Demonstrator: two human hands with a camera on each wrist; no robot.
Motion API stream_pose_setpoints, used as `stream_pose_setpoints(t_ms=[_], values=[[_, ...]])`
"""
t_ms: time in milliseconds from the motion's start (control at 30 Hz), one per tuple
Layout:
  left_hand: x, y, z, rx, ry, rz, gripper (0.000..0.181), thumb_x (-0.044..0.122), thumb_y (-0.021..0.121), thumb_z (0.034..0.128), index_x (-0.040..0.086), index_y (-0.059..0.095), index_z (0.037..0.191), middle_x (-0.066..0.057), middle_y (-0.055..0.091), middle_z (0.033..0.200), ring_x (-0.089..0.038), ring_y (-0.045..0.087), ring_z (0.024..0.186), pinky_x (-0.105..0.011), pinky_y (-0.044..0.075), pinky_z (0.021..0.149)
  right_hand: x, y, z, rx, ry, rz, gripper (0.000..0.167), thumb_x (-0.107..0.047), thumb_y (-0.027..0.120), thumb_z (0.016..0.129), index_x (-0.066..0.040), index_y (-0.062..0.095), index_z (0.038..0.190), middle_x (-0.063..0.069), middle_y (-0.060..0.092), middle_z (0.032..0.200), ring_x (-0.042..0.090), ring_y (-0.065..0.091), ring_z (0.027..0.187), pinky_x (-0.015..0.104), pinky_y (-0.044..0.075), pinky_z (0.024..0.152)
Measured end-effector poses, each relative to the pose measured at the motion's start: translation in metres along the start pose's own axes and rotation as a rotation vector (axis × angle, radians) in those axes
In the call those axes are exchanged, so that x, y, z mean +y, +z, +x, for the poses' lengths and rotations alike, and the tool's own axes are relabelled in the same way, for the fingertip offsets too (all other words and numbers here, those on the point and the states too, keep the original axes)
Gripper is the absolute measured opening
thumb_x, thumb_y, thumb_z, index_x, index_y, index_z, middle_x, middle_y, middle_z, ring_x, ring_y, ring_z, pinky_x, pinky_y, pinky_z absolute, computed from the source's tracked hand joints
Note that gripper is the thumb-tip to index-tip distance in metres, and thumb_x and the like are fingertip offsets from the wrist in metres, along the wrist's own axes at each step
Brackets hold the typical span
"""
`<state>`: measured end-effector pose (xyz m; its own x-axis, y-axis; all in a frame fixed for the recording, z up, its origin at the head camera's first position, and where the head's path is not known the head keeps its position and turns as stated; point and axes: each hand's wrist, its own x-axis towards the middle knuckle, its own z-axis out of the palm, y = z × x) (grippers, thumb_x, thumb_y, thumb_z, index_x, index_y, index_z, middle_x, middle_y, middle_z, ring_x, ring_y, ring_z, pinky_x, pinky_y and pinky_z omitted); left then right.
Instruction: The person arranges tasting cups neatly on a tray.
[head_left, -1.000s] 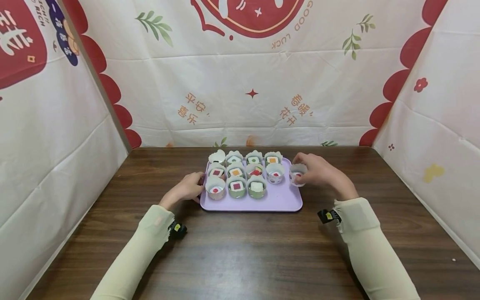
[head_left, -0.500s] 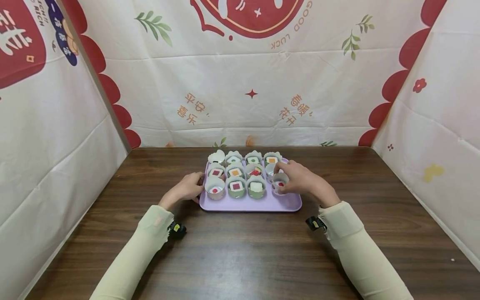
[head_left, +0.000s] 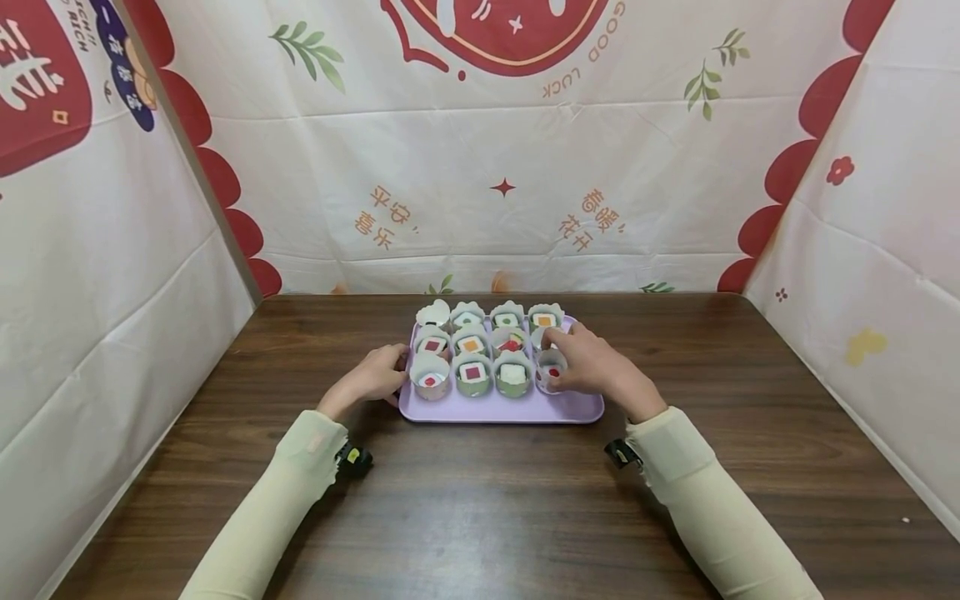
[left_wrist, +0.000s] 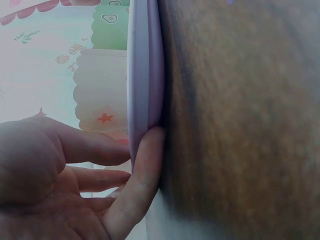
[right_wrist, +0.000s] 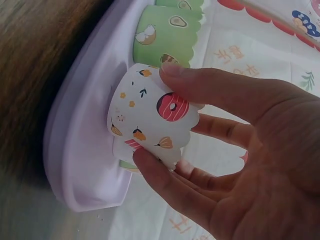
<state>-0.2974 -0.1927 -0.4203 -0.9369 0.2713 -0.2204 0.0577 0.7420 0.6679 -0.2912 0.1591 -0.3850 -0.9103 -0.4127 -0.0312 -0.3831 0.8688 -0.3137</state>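
My right hand (head_left: 606,368) grips a white paper baking cup (right_wrist: 137,107) with thumb and fingers on its sides. Flower and donut prints cover this cup, and something red shows inside it. It is at the right end of the front row on the lilac tray (head_left: 487,410), close beside a green cup (head_left: 513,377) holding a white square piece. My left hand (head_left: 369,377) holds the tray's left rim; in the left wrist view fingers lie on both sides of the edge (left_wrist: 142,75). The cup behind the held one is partly hidden by my right hand.
Several more paper cups stand in rows on the tray, with small square or red-topped pieces inside, such as an orange-topped piece (head_left: 472,343). The tray lies on a dark wooden table (head_left: 480,508). A printed white cloth (head_left: 450,150) rises behind and at both sides.
My right hand has carried the white cup from the tray's right edge leftward and slightly nearer, up to the front row's right end. The left hand stays at the tray rim.
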Motion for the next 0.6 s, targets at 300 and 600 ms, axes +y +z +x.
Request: stream_pose_setpoints(t_ms=[300,600], values=[[-0.0019,0.0007,0.0010,0.017,0.034,-0.001,0.050,0.002,0.051,0.0977,-0.011,0.044,0.146,-0.026,0.061,0.117,-0.029,0.068,0.094,-0.032,0.064,0.061,-0.0019,0.0018,-0.0008,0.017,0.017,0.004,0.063,-0.021,0.088,0.078,-0.007,0.056,0.129,0.024,0.058,0.117,0.034,0.060,0.097,0.051,0.053,0.081],[-0.0028,0.0000,0.0012,0.022,0.040,-0.004,0.050,0.000,0.052,0.0964,-0.012,0.045,0.145,-0.025,0.061,0.114,-0.028,0.068,0.091,-0.032,0.064,0.060,-0.0022,0.0024,-0.0003,-0.010,0.042,0.022,0.070,-0.023,0.088,0.080,-0.007,0.051,0.137,0.026,0.056,0.121,0.035,0.059,0.102,0.057,0.051,0.090]])
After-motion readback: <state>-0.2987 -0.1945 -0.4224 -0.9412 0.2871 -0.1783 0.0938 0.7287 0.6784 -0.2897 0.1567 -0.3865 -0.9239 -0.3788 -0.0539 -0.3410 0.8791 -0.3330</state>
